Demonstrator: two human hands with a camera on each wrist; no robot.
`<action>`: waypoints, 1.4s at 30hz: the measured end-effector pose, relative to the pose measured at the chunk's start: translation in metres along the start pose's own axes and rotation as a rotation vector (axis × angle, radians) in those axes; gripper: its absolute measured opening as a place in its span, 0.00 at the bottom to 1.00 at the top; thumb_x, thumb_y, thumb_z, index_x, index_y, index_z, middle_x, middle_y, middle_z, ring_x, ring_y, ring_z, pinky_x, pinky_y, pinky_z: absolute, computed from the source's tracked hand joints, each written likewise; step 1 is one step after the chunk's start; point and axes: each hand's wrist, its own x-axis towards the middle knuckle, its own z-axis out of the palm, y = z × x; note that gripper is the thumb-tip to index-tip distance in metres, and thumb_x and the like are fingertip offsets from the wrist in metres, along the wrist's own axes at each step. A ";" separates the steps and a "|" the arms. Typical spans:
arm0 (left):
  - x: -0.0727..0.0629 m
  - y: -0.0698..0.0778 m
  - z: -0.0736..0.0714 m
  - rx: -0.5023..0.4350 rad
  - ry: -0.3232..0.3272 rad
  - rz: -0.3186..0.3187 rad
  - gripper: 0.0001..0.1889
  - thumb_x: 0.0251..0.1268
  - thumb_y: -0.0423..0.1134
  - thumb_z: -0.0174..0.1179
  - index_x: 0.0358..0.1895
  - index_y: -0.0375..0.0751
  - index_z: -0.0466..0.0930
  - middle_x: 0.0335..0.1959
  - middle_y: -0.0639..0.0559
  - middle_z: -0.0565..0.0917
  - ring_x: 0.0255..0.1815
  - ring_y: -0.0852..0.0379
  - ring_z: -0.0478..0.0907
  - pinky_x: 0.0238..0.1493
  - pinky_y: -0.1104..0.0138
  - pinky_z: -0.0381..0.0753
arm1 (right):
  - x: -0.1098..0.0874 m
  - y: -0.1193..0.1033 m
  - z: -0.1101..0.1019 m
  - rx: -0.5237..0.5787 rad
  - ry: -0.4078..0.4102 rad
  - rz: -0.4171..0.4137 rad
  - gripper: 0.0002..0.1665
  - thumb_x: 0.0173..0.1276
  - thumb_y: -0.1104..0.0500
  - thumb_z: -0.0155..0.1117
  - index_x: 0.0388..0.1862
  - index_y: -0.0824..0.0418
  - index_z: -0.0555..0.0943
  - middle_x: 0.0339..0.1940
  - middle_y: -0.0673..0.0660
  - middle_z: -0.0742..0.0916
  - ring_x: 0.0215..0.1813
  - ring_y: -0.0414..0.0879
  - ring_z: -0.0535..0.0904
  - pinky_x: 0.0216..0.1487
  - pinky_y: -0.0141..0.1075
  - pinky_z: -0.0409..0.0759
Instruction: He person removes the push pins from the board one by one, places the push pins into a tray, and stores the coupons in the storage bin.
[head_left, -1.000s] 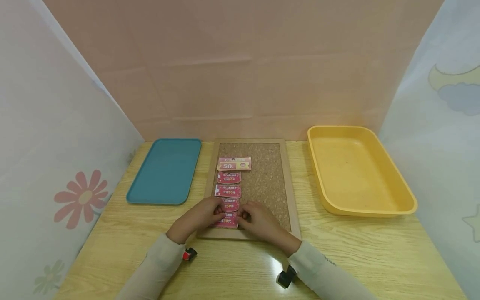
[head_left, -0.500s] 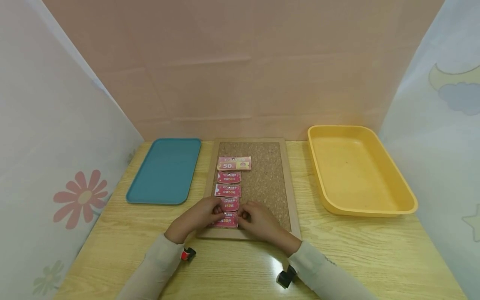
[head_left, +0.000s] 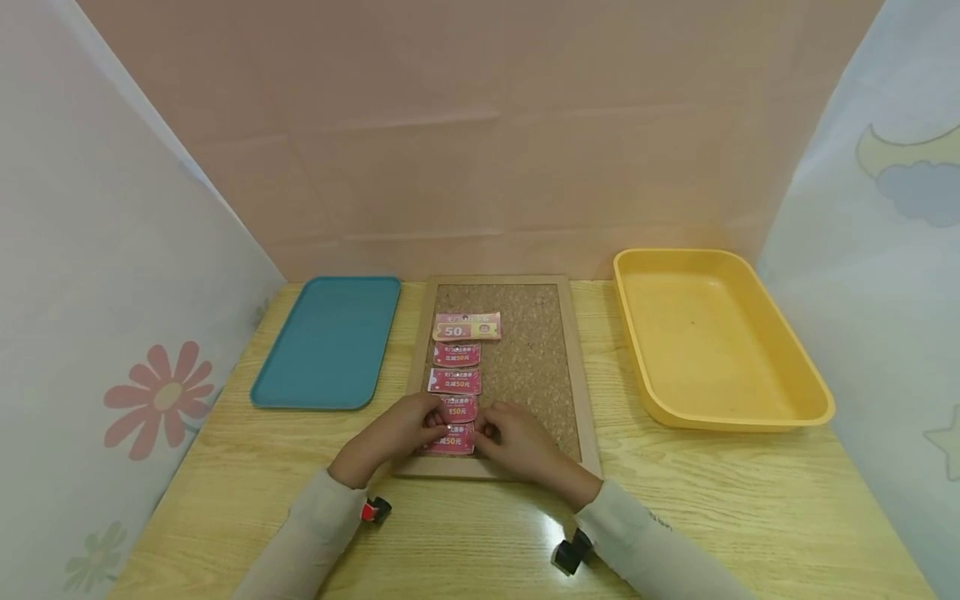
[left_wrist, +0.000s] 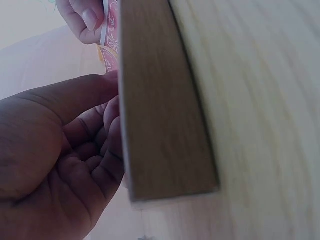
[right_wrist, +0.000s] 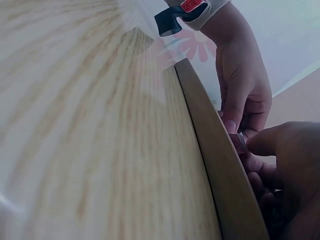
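Note:
A framed cork board (head_left: 528,358) lies on the table, with a column of red coupons down its left side, each showing a small pin near its top edge. At the lowest coupon (head_left: 456,442), my left hand (head_left: 397,429) pinches the left end, fingers curled and thumb along the edge. My right hand (head_left: 525,442) pinches the same coupon by its right end. In the right wrist view the coupon (right_wrist: 240,143) shows a lifted edge between both hands. Seen from the left wrist, the board's frame (left_wrist: 165,110) hides the left fingertips.
To the left of the board lies a flat blue tray (head_left: 330,342). A deep yellow tray (head_left: 738,423) stands on the right. The topmost coupon (head_left: 467,327) is wider and partly yellow. Fabric walls surround the wooden table (head_left: 675,500) at the back and sides.
Both hands stay almost still at the lowest coupon; the left wrist shifts very slightly to the left. The coupons and trays keep their places.

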 end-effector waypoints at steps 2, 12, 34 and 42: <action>0.000 -0.001 0.000 -0.019 -0.004 -0.010 0.03 0.66 0.36 0.64 0.36 0.43 0.79 0.23 0.55 0.76 0.21 0.60 0.74 0.22 0.67 0.76 | 0.000 0.000 0.000 -0.007 -0.003 -0.003 0.07 0.67 0.49 0.66 0.29 0.45 0.79 0.25 0.38 0.74 0.29 0.36 0.69 0.36 0.34 0.68; -0.001 0.000 0.002 -0.018 -0.001 -0.018 0.04 0.67 0.37 0.63 0.37 0.43 0.78 0.23 0.55 0.76 0.20 0.60 0.74 0.22 0.67 0.77 | 0.001 -0.002 -0.001 -0.032 -0.028 -0.009 0.08 0.68 0.49 0.64 0.28 0.46 0.78 0.23 0.39 0.74 0.28 0.37 0.68 0.35 0.34 0.66; -0.007 -0.001 0.002 -0.038 0.025 -0.017 0.06 0.69 0.41 0.61 0.38 0.44 0.77 0.25 0.55 0.77 0.21 0.60 0.75 0.22 0.66 0.77 | 0.000 -0.002 0.004 -0.074 0.038 -0.052 0.06 0.65 0.53 0.65 0.28 0.49 0.79 0.21 0.39 0.72 0.26 0.37 0.67 0.33 0.34 0.67; -0.009 0.003 0.000 -0.036 0.046 0.029 0.05 0.68 0.41 0.62 0.38 0.44 0.78 0.28 0.57 0.76 0.26 0.61 0.75 0.26 0.68 0.77 | -0.001 -0.003 -0.001 -0.016 0.032 -0.031 0.08 0.66 0.54 0.64 0.27 0.48 0.78 0.20 0.39 0.72 0.24 0.36 0.66 0.30 0.32 0.66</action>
